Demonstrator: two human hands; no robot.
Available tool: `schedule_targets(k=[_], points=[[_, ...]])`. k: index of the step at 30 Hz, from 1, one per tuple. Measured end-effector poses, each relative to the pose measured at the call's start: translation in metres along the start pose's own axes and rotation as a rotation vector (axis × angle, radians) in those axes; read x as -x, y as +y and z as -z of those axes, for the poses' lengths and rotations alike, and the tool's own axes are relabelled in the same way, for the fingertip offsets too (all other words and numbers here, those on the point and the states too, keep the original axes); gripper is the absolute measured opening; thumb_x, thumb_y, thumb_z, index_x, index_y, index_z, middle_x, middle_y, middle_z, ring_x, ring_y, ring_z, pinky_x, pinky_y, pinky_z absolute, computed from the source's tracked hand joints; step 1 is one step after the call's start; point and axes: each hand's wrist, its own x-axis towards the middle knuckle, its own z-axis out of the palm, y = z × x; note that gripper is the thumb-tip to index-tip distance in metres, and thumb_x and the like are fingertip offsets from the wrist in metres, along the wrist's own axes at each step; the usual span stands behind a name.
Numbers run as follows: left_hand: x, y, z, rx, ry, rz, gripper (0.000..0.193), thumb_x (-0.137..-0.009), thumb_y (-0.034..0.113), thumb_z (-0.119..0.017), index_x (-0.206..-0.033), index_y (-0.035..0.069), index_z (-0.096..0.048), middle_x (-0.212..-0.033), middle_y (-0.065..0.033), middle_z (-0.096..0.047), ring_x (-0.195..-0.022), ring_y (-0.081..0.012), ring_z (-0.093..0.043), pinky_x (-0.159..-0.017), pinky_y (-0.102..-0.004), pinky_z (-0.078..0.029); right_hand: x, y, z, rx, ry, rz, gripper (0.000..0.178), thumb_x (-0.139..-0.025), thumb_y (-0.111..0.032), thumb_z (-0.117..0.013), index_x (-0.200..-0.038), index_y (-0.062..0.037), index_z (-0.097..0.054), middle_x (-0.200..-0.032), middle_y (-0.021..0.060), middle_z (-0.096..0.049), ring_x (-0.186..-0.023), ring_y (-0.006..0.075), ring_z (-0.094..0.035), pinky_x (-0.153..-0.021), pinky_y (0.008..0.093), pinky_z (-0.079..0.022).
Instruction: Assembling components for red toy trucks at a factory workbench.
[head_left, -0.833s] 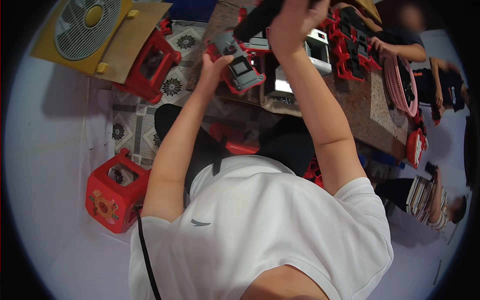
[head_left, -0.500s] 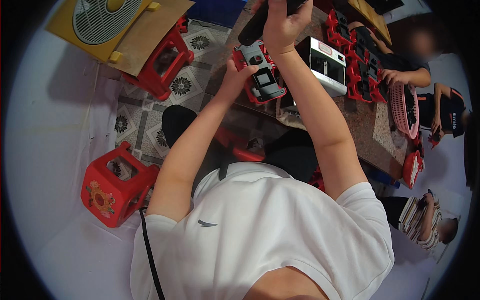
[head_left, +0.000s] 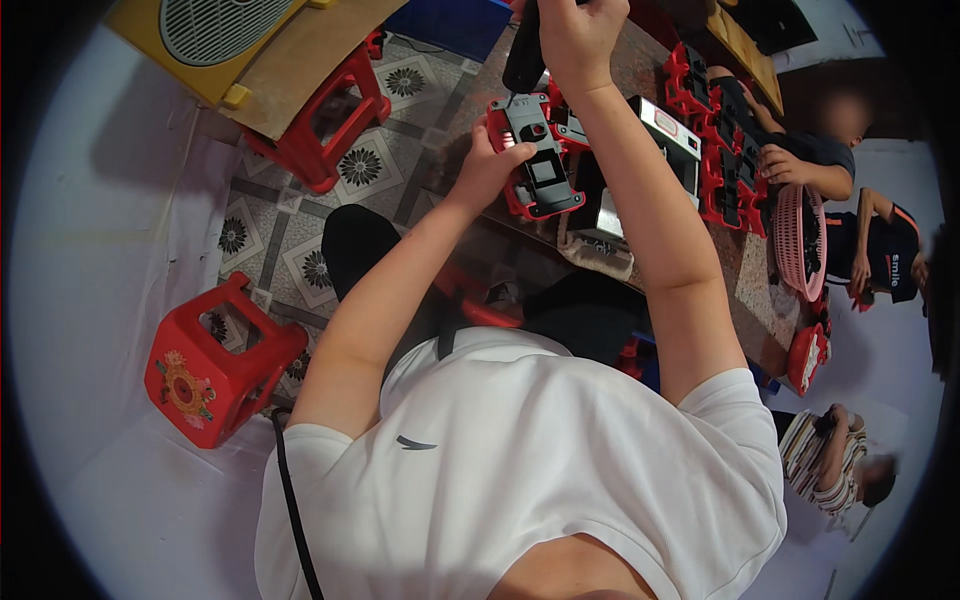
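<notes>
My left hand (head_left: 492,168) is closed on the near-left side of a red plastic housing (head_left: 545,178) with a dark grey inner plate, its thumb lying on the plate. In my right hand (head_left: 585,50) is a thick black electric screwdriver (head_left: 523,62), held almost upright with its thin bit pointing down. The bit is at the far-left corner of the housing; whether it sits in a screw is too small to tell. Part of the screwdriver's upper end runs out of the picture.
A white-and-black box-shaped device (head_left: 665,140) stands on the stone-topped table (head_left: 750,290) beside my right forearm. Beyond it lie several red-and-black housings (head_left: 722,150), near a co-worker's hand (head_left: 785,163). A pink basket (head_left: 790,240) holds black parts. Red stools (head_left: 215,365) stand at left.
The screwdriver has tilted more upright, and its bit is at the housing's far corner. In the picture the housing has shifted slightly right and down, with the whole view shifting a little too.
</notes>
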Motion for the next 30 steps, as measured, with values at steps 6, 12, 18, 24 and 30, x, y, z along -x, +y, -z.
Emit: schedule_targets(k=[6,12,18,24,30], points=[[-0.002,-0.005,-0.001,0.026,-0.011,-0.019,0.077,-0.077,0.018,-0.070,-0.136,0.002,-0.022,-0.122,-0.0135,-0.051,-0.112,-0.0205,-0.052,-0.096,-0.0342,-0.043,-0.008,0.008,-0.006,0.046,-0.062,0.001,0.027,-0.091,-0.028,-0.064,-0.093,-0.0052,-0.049,-0.068,0.0002,-0.053,-0.054,0.0072,-0.050,-0.047,0.0227,-0.040],[-0.001,-0.004,0.002,0.008,-0.012,-0.008,0.079,-0.077,0.020,-0.071,-0.136,0.001,-0.022,-0.122,-0.0135,-0.052,-0.110,-0.0193,-0.054,-0.094,-0.0335,-0.044,-0.010,0.009,-0.017,0.092,-0.080,-0.076,0.030,-0.091,-0.031,-0.065,-0.091,-0.0054,-0.049,-0.066,0.0001,-0.053,-0.053,0.0077,-0.050,-0.047,0.0230,-0.040],[-0.002,-0.005,0.005,-0.035,-0.013,-0.006,0.080,-0.077,0.022,-0.071,-0.136,0.000,-0.021,-0.121,-0.0133,-0.053,-0.109,-0.0178,-0.054,-0.093,-0.0322,-0.045,-0.013,0.012,-0.026,0.138,-0.099,-0.112,0.034,-0.090,-0.034,-0.066,-0.092,-0.0054,-0.049,-0.067,0.0009,-0.054,-0.054,0.0076,-0.051,-0.047,0.0232,-0.040],[0.000,-0.002,0.002,0.010,-0.031,0.001,0.080,-0.078,0.022,-0.071,-0.136,0.000,-0.021,-0.121,-0.0133,-0.052,-0.109,-0.0175,-0.054,-0.093,-0.0315,-0.044,-0.012,0.010,-0.022,0.137,-0.113,-0.093,0.035,-0.090,-0.035,-0.065,-0.095,-0.0051,-0.048,-0.069,0.0014,-0.054,-0.055,0.0081,-0.052,-0.048,0.0239,-0.042],[-0.002,-0.007,-0.001,0.014,0.005,-0.010,0.080,-0.078,0.016,-0.072,-0.137,-0.002,-0.022,-0.121,-0.0133,-0.052,-0.111,-0.0193,-0.053,-0.096,-0.0339,-0.043,-0.016,-0.019,0.027,0.020,0.015,0.146,0.030,-0.091,-0.028,-0.063,-0.103,-0.0045,-0.048,-0.070,0.0028,-0.054,-0.055,0.0105,-0.054,-0.049,0.0254,-0.044]])
